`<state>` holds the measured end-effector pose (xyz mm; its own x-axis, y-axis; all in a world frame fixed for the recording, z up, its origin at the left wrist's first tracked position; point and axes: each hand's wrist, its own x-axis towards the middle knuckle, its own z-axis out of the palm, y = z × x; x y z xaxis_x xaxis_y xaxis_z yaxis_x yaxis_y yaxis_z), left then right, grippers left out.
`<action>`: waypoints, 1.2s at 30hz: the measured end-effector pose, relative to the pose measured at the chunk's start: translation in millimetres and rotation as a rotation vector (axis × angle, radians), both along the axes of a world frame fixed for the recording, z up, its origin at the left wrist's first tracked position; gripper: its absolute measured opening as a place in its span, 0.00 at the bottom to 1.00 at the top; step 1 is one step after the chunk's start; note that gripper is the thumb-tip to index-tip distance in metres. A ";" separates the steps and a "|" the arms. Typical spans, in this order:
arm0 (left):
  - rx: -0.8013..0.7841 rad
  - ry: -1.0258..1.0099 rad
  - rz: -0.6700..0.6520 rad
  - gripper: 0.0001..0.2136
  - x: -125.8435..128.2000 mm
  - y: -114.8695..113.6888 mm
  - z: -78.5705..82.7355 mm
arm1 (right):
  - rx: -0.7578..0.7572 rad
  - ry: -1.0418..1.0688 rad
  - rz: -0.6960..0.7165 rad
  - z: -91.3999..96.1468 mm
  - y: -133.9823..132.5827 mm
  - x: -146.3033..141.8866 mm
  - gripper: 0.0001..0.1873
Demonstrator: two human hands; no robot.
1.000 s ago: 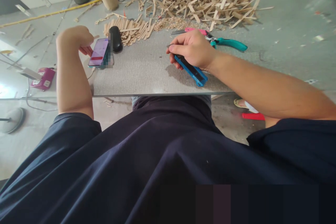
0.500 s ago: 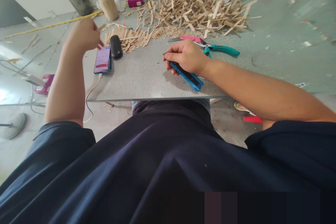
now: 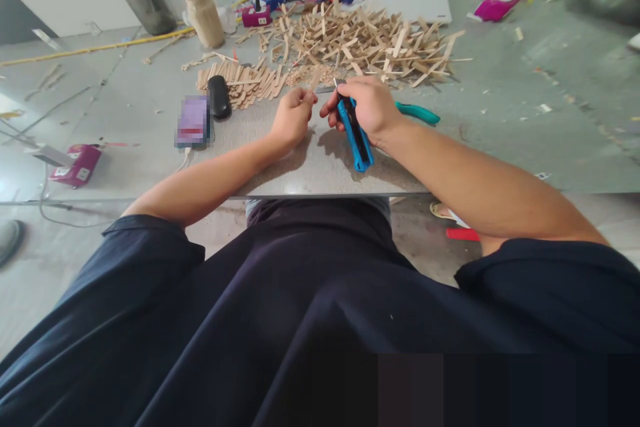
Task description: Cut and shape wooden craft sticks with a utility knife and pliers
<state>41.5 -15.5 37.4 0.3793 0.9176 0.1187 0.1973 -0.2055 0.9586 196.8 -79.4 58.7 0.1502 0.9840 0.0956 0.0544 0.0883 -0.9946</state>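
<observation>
My right hand (image 3: 367, 107) is closed around a blue utility knife (image 3: 356, 140), blade end pointing up and away from me. Just left of it, my left hand (image 3: 293, 115) pinches a wooden stick (image 3: 315, 78) that pokes up between the fingers. Both hands hover over a grey board (image 3: 300, 160) that lies across my lap. The knife tip and the stick are close together; I cannot tell whether they touch.
A phone (image 3: 193, 121) and a black case (image 3: 219, 96) lie at the board's left. Green-handled pliers (image 3: 419, 113) rest behind my right hand. Flat sticks (image 3: 240, 80) and a big heap of glued stick pieces (image 3: 365, 40) cover the floor beyond.
My left hand left the phone, swung right and now pinches a stick in front of me. My right hand turned the knife more upright and moved toward the left hand.
</observation>
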 end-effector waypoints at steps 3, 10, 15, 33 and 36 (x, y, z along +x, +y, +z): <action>-0.016 -0.018 -0.075 0.14 -7.3 -2.4 -7.4 | -0.057 0.009 0.046 0.2 -2.2 -4.6 0.21; 0.046 -0.036 -0.138 0.17 -14.7 -4.0 -9.1 | -0.137 -0.010 0.131 1.8 -7.8 -11.0 0.17; 0.090 0.019 -0.121 0.16 -14.4 -4.3 -8.9 | -0.102 -0.085 0.137 2.7 -8.0 -7.3 0.14; 0.241 0.029 -0.202 0.16 -16.4 4.2 -17.9 | -0.160 -0.218 0.181 0.4 0.6 2.1 0.17; 0.244 0.054 -0.215 0.18 -17.5 4.1 -15.9 | -0.162 -0.180 0.176 1.3 -0.5 2.2 0.17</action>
<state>24.0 -11.5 21.4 0.5733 0.7625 0.2999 0.1735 -0.4707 0.8651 198.9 -79.9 60.0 -0.0289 0.9981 -0.0552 0.2294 -0.0471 -0.9722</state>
